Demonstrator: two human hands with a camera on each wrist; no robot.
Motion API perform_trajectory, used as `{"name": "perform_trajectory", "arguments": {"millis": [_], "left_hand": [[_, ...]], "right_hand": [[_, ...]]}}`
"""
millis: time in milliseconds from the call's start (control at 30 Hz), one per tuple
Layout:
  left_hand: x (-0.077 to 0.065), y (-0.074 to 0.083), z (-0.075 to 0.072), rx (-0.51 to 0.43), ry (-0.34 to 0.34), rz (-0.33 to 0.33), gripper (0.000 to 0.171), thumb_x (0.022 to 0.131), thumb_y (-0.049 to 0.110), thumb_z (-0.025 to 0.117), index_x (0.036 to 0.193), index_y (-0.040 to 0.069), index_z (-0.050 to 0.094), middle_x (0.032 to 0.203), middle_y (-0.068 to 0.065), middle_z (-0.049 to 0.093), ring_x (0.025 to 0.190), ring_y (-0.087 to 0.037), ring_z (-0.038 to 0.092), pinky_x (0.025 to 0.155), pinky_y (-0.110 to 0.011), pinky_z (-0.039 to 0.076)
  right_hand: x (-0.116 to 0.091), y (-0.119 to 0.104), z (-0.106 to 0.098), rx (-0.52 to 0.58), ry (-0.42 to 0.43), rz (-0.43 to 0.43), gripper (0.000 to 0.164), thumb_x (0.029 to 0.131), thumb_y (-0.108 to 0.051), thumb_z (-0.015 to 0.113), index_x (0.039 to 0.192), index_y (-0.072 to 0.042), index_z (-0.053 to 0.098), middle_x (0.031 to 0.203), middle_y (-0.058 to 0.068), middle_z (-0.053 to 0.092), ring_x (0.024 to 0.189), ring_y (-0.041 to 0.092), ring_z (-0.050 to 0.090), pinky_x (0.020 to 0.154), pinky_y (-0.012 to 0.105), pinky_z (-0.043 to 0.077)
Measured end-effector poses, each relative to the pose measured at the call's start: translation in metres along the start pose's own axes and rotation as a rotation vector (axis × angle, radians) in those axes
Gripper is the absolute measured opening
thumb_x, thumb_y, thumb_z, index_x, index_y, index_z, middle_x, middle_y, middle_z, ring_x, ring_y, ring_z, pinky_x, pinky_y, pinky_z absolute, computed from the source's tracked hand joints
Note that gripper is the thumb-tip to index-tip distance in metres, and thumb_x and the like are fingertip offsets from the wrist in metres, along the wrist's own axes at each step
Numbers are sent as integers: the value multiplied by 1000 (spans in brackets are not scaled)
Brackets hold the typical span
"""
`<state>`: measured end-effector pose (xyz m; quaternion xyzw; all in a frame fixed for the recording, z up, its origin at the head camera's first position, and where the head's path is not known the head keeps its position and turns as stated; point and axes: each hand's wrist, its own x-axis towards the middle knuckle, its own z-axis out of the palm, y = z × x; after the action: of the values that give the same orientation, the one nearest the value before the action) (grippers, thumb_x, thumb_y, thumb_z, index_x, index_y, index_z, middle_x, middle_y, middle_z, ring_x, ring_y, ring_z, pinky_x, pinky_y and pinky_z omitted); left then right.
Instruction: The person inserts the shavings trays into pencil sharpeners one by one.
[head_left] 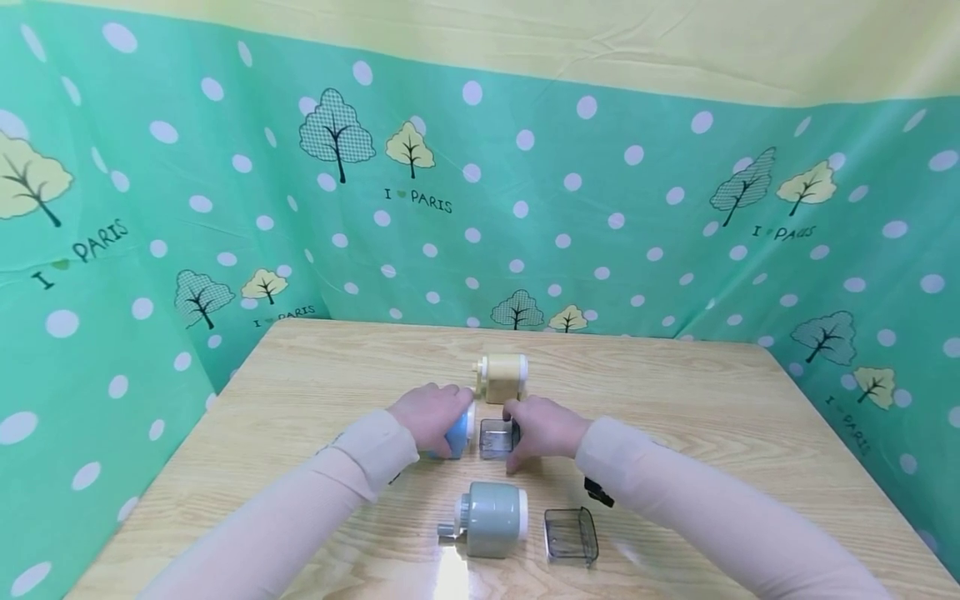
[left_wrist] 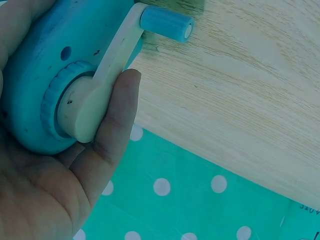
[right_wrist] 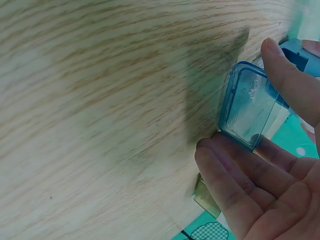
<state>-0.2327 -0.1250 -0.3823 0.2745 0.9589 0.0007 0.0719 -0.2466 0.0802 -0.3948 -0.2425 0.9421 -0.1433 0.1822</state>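
My left hand grips a blue crank pencil sharpener. In the left wrist view its pale crank arm ends in a blue knob, and one finger lies along the crank's hub. To its right, my right hand holds a clear shavings drawer between thumb and fingers. The right wrist view shows that drawer tilted close over the wood, near the blue sharpener's rectangular opening.
Behind the hands stands a yellow crank sharpener. Nearer the front are a grey-green sharpener and a second clear drawer to its right. A dotted green curtain borders the wooden table.
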Motion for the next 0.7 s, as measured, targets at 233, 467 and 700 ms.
{"name": "perform_trajectory", "arguments": {"millis": [233, 467, 700], "left_hand": [[0, 1, -1, 4, -8, -13, 64, 65, 27, 93, 115, 13, 55, 104, -3, 66, 91, -22, 64, 82, -33, 56], [-2, 3, -3, 8, -4, -11, 62, 66, 27, 93, 113, 13, 55, 104, -3, 66, 91, -23, 64, 83, -33, 57], [-3, 3, -4, 8, 1, -9, 62, 65, 25, 93, 112, 12, 54, 105, -4, 66, 91, -23, 64, 83, -34, 57]], "right_hand": [[2, 0, 2, 12, -2, -7, 73, 62, -32, 94, 121, -8, 59, 104, 4, 67, 91, 15, 62, 88, 35, 55], [3, -4, 2, 33, 7, -15, 73, 62, -31, 94, 121, -7, 60, 106, 6, 68, 93, 16, 63, 89, 36, 55], [4, -8, 2, 22, 14, -35, 71, 63, -32, 94, 120, -6, 60, 103, 6, 67, 89, 15, 60, 85, 34, 55]]}}
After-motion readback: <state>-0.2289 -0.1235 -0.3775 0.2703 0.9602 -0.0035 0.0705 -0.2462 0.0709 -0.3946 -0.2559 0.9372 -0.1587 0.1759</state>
